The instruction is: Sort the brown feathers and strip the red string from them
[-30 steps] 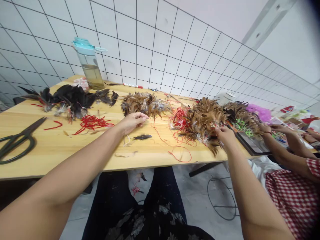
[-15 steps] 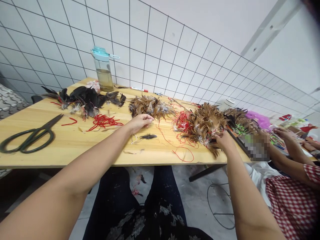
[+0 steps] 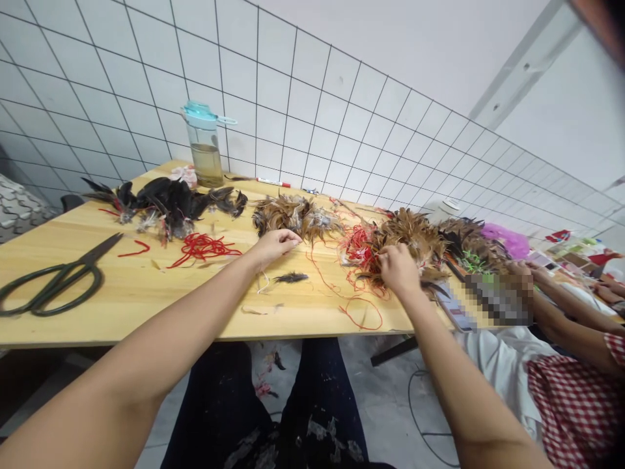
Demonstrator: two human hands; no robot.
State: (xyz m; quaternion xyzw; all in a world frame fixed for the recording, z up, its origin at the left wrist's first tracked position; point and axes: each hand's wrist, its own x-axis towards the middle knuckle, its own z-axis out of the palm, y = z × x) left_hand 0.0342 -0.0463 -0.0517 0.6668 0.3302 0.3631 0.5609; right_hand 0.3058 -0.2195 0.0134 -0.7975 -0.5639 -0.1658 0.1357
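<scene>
The right hand (image 3: 399,268) is at the near left side of the large brown feather pile (image 3: 413,228), its fingers bent in among the plumes, so that most of the pile lies just beyond it and to its right; the fingertips are partly lost in the feathers, and I cannot tell whether they pinch one or only touch. A tangle of fine red thread (image 3: 359,242) sits just left of those fingers, against the pile, and a loose red strand (image 3: 364,324) loops on the table (image 3: 137,293) nearer the person. The left hand (image 3: 276,249) is well apart from the right, thumb and fingers drawn together at the tips; whether anything thin is caught there is too small to tell. Just beyond it lies a smaller brown feather bunch (image 3: 293,218), while a single dark feather (image 3: 291,277) lies on the near side, to the right of the wrist, and a short white thread (image 3: 263,282) shows beside that wrist. Farther left are a heap of thick red cord (image 3: 205,248), black feathers (image 3: 170,200) behind it, and dark-handled scissors (image 3: 61,281) near the table's front. A bottle (image 3: 205,150) stands upright at the back, by the tiled wall (image 3: 303,124). At the far right, a co-worker's forearm (image 3: 556,319) reaches over the table
</scene>
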